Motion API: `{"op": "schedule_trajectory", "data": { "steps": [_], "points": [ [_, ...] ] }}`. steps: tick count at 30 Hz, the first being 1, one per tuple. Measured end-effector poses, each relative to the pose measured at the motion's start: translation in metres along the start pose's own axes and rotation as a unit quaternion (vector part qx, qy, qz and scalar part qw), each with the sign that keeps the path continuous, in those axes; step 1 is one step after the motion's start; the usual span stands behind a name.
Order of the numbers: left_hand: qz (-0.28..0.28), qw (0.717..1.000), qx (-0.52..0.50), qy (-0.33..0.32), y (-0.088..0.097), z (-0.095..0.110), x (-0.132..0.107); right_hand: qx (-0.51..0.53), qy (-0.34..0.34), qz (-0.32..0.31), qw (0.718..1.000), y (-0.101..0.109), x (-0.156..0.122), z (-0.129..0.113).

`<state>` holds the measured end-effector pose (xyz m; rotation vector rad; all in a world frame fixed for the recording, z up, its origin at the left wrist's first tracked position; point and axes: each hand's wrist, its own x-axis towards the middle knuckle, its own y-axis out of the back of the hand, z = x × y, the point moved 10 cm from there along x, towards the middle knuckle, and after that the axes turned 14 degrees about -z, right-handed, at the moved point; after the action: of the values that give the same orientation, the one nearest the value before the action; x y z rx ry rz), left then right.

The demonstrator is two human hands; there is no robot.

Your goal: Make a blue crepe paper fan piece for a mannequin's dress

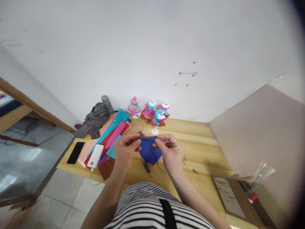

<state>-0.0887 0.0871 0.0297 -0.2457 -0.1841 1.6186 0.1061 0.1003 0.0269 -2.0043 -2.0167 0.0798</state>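
A piece of dark blue crepe paper [149,150] is stretched between my two hands above the wooden table. My left hand [127,148] pinches its upper left corner between thumb and fingers. At the upper right corner, my right hand [168,148] grips it the same way. Below the paper lie small thread snips [145,165] with dark blue handles. A white ring, perhaps a roll of tape [161,163], shows partly beside my right hand. Behind my hands stand several small dress forms [149,111] in colourful paper skirts, near a round white base [154,131].
Left on the table [200,143] are coloured paper sheets [116,133], a white power bank [95,156] with a cable, a phone [75,153], striped cloth [94,121] and a flask [107,103]. A cardboard box [234,197] sits at the right. The wall rises behind.
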Motion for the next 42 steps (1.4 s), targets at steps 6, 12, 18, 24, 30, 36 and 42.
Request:
{"op": "schedule_trajectory", "data": {
  "steps": [6,12,18,24,30,36,42],
  "points": [
    [0.010,0.998,0.056,-0.035,0.001,0.009,-0.004,-0.021,-0.001,-0.043,0.999,-0.001,0.002,-0.001],
    [0.027,0.990,0.108,-0.081,0.002,0.017,-0.010,-0.046,0.010,-0.053,0.998,-0.001,-0.001,0.000],
    [0.031,0.982,0.138,-0.123,0.000,0.022,-0.013,-0.162,0.074,-0.039,0.983,0.001,-0.006,-0.014],
    [0.041,0.989,0.107,-0.092,0.005,0.011,-0.013,-0.208,0.097,-0.055,0.972,-0.004,-0.008,-0.020],
    [0.062,0.996,0.061,0.002,0.017,-0.022,-0.012,-0.216,0.045,-0.069,0.973,-0.002,-0.012,0.002],
    [0.041,0.997,0.002,0.073,0.013,-0.035,-0.014,-0.136,-0.031,-0.055,0.989,0.004,-0.014,0.021],
    [0.047,0.994,-0.044,0.088,0.015,-0.043,-0.017,-0.050,-0.111,-0.072,0.990,0.000,-0.014,0.040]
  ]
}}
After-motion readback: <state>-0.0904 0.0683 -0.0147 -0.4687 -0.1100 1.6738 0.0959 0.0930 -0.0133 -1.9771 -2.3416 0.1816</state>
